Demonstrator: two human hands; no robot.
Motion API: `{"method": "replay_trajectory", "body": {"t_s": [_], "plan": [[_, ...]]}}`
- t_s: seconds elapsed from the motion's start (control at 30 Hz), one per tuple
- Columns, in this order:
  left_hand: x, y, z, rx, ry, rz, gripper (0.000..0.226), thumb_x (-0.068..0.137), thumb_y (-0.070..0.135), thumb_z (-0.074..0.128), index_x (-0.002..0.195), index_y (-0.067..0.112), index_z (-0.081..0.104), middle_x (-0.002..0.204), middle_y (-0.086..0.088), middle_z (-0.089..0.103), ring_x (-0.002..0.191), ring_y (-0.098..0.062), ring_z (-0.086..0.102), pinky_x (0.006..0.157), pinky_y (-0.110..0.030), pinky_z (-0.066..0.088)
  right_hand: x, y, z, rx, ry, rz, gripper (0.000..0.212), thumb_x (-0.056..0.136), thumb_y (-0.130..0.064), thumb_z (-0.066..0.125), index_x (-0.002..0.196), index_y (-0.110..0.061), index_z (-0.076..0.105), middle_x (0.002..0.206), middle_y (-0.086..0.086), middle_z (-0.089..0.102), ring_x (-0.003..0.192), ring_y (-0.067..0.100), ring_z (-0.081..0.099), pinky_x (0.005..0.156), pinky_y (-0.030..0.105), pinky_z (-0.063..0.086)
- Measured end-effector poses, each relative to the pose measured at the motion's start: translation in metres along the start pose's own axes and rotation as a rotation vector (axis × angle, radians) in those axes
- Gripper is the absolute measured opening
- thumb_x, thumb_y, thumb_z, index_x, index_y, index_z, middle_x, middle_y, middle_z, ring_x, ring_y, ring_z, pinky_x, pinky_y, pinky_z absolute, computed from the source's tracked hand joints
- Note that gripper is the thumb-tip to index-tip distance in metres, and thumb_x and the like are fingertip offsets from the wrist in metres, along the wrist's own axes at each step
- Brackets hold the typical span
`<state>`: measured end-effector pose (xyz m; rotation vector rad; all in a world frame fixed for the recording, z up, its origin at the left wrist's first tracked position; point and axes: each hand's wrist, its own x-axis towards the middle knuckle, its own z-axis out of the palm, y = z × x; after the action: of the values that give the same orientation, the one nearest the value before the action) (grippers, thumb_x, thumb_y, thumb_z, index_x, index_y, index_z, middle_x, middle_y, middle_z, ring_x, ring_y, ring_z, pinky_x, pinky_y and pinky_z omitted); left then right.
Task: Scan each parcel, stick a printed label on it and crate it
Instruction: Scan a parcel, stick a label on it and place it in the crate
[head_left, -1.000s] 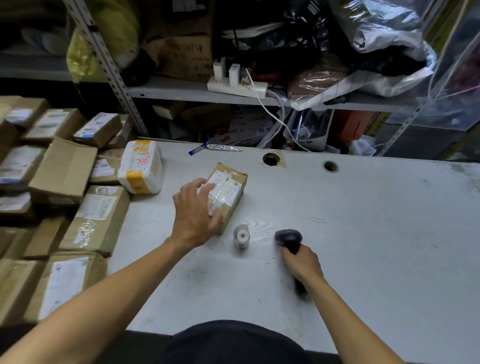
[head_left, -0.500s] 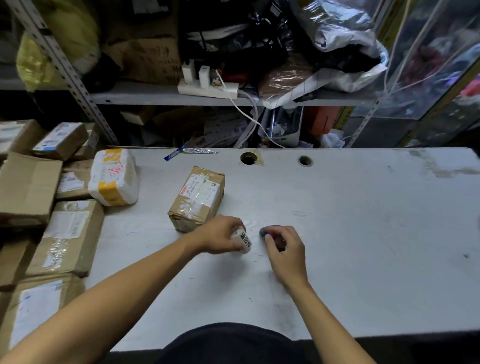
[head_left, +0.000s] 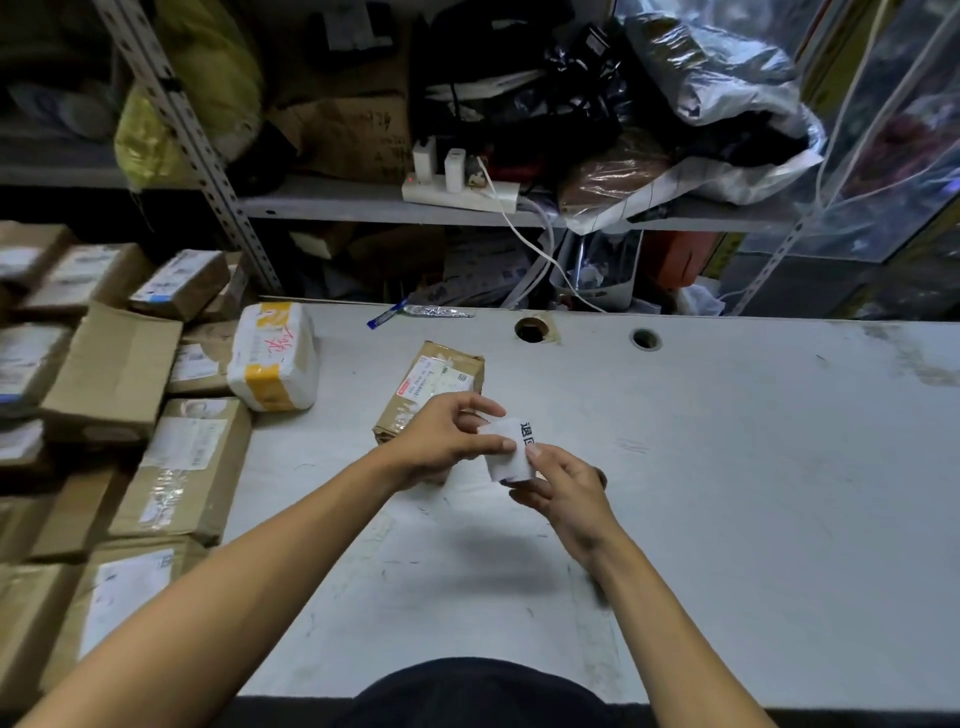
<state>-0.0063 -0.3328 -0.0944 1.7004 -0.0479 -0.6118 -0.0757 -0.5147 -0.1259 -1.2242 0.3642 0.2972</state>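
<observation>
Head view, bench: a pale bench (head_left: 727, 493) runs the width of the room, with shelving behind its far edge.
Left hand: the left hand (head_left: 441, 441) is raised above the middle of the bench, thumb and fingers pinching the near-left side of a small white label roll (head_left: 511, 454).
Right hand: the right hand (head_left: 563, 486) meets it from the right, fingertips curled onto the roll's edge, as if picking at a sticker.
Label roll: held clear of the bench between both hands; bold black print shows on its top.
Parcel: a small brown parcel (head_left: 436, 382) lies flat just beyond the hands, towards the far edge, partly hidden by the left hand.
Waiting parcels: a heap of cardboard parcels (head_left: 130, 405) crowds the bench's left edge, with a white wrapped packet (head_left: 272, 356) among them.
Crate: none in sight.
Step in hand: likely peeling a printed label free.
Next move: lift the sticker cleanly, then press it flat onto the parcel's top, clear of its existing slip.
</observation>
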Motion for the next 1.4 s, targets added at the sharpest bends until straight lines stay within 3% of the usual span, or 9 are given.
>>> {"method": "replay_trajectory", "body": {"t_s": [0.17,0.33,0.57,0.77,0.93,1.03,1.17,1.3,1.4], "plan": [[0.005,-0.005,0.009,-0.02,0.175,0.072,0.036,0.079,0.016,0.086,0.109,0.019,0.067,0.112,-0.01,0.07,0.103,-0.023,0.07,0.085,-0.034,0.062,0.002,0.004,0.005,0.081,0.131,-0.085,0.021,0.094,-0.01,0.069,0.114,-0.003,0.068,0.104,0.019,0.073,0.093,0.03,0.075,0.08,0.032,0.061],[0.007,-0.019,0.021,0.31,0.333,0.322,0.017,0.086,0.021,0.079,0.101,0.023,0.07,0.116,0.002,0.064,0.105,-0.011,0.065,0.083,-0.028,0.061,0.003,0.007,0.006,0.169,0.127,-0.046,0.045,0.084,-0.001,0.078,0.125,-0.007,0.059,0.111,0.02,0.071,0.099,0.033,0.074,0.086,0.038,0.06],[-0.001,-0.027,0.029,0.431,0.262,0.319,0.034,0.085,0.046,0.076,0.112,0.027,0.077,0.1,0.014,0.07,0.089,0.002,0.065,0.072,-0.02,0.056,0.001,0.001,0.003,-0.061,0.081,-0.142,0.04,0.08,-0.006,0.084,0.117,-0.009,0.069,0.107,0.004,0.074,0.09,0.014,0.075,0.079,0.022,0.057],[-0.001,-0.022,0.026,0.419,0.23,0.284,0.037,0.085,0.043,0.077,0.119,0.027,0.075,0.101,0.011,0.071,0.085,0.002,0.065,0.073,-0.023,0.057,0.007,-0.003,-0.01,-0.046,-0.069,-0.148,0.043,0.084,0.003,0.076,0.124,-0.012,0.069,0.117,0.01,0.073,0.108,0.026,0.072,0.094,0.036,0.057],[-0.003,-0.018,0.027,0.591,0.128,0.356,0.035,0.095,0.044,0.063,0.127,0.032,0.07,0.099,0.01,0.062,0.087,0.002,0.06,0.071,-0.018,0.054,0.012,-0.002,-0.011,0.002,0.104,-0.1,0.024,0.098,-0.014,0.064,0.121,-0.009,0.069,0.114,0.02,0.072,0.102,0.035,0.072,0.077,0.03,0.059],[-0.003,-0.02,0.03,0.65,0.147,0.367,0.033,0.098,0.043,0.059,0.126,0.03,0.07,0.097,0.007,0.06,0.084,-0.002,0.059,0.073,-0.023,0.057,0.012,-0.001,-0.01,-0.006,0.131,-0.085,0.025,0.097,-0.014,0.066,0.121,-0.011,0.067,0.116,0.019,0.07,0.096,0.026,0.074,0.074,0.031,0.059],[-0.003,-0.022,0.033,0.672,0.095,0.384,0.028,0.103,0.041,0.051,0.117,0.032,0.073,0.094,0.004,0.057,0.085,-0.004,0.056,0.07,-0.016,0.049,0.01,0.001,-0.011,0.005,0.104,-0.086,0.025,0.097,-0.015,0.067,0.12,-0.006,0.068,0.117,0.021,0.069,0.099,0.03,0.074,0.079,0.036,0.061],[-0.003,-0.024,0.032,0.595,0.076,0.32,0.039,0.106,0.036,0.043,0.092,0.017,0.073,0.089,-0.001,0.06,0.08,-0.01,0.057,0.071,-0.028,0.047,0.01,0.001,-0.012,-0.011,0.083,-0.083,0.025,0.097,-0.016,0.066,0.118,-0.003,0.07,0.114,0.022,0.07,0.097,0.031,0.073,0.079,0.036,0.06],[-0.004,-0.023,0.027,0.451,0.175,0.249,0.039,0.107,0.028,0.043,0.079,0.013,0.065,0.079,-0.003,0.061,0.071,-0.012,0.058,0.067,-0.032,0.046,0.009,0.002,-0.015,0.018,0.027,-0.044,0.022,0.101,-0.014,0.059,0.115,-0.001,0.07,0.104,0.019,0.072,0.089,0.027,0.07,0.073,0.033,0.059]]}}
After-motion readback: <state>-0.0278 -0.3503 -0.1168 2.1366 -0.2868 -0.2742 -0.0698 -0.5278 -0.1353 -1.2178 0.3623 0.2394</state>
